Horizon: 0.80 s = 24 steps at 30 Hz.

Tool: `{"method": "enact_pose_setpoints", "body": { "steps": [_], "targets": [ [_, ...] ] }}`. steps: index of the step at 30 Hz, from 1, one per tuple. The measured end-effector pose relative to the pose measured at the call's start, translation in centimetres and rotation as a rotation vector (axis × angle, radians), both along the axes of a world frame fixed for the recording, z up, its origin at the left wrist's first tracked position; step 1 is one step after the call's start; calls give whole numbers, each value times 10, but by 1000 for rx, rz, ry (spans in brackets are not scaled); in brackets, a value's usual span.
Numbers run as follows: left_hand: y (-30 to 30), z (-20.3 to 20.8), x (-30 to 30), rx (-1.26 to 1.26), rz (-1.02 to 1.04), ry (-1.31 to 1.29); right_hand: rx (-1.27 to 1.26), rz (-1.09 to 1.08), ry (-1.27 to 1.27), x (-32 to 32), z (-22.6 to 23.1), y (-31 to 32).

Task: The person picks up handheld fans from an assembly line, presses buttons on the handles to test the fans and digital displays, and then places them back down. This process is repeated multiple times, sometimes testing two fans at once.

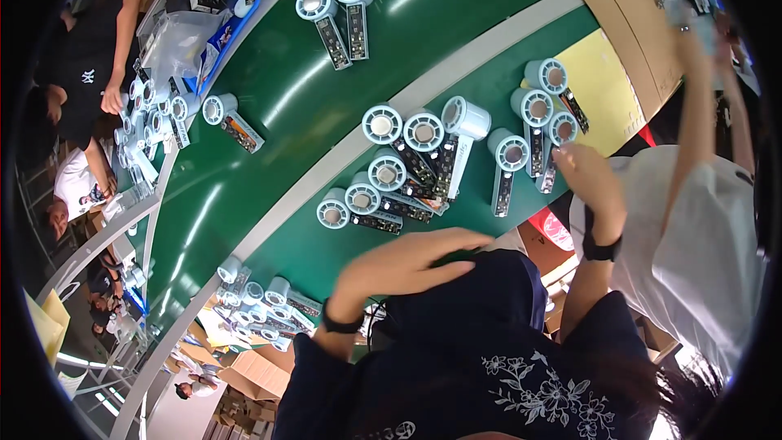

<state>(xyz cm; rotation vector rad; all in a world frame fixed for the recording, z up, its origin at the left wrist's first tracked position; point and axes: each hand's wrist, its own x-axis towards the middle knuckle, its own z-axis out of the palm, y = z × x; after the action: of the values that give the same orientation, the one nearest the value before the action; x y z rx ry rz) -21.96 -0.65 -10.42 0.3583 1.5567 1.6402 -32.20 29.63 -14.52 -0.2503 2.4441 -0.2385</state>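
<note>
My left hand (411, 265) is open over the near edge of the green table, fingers stretched to the right and thumb apart, holding nothing. Ahead of it lies a cluster of pale blue handheld fans (387, 172) with bare circuit boards along their handles. My right hand (593, 186) has its fingers bent together at the handle of another handheld fan (562, 128), in a smaller group at the right. It seems to pinch that handle, though the fingertips are slightly blurred. One fan (510, 151) lies left of this group, its handle toward me.
A green conveyor belt (326, 114) runs beyond a grey rail (440, 75), carrying several fans. More fans (269, 301) are piled at the left. A yellow sheet (603, 94) and cardboard (635, 33) lie at the right. Beside me a co-worker in white (692, 253) reaches forward. Others work across the belt.
</note>
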Motion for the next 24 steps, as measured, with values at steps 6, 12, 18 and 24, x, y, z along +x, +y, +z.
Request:
{"method": "enact_pose_setpoints", "body": {
  "steps": [6,12,18,24],
  "targets": [
    [-189,-68,-11,-1053,884,548,-769,17,323,-164,19,-120],
    [-391,-171,6,-1314,1349,-122,-1113,-551,-459,-325,-74,-209],
    [-333,-196,-9,-1064,1398,24,-352,-717,894,-296,-149,-261],
    [-337,-163,20,-655,1491,-222,-461,-807,580,-295,-125,-275]
  ]
}}
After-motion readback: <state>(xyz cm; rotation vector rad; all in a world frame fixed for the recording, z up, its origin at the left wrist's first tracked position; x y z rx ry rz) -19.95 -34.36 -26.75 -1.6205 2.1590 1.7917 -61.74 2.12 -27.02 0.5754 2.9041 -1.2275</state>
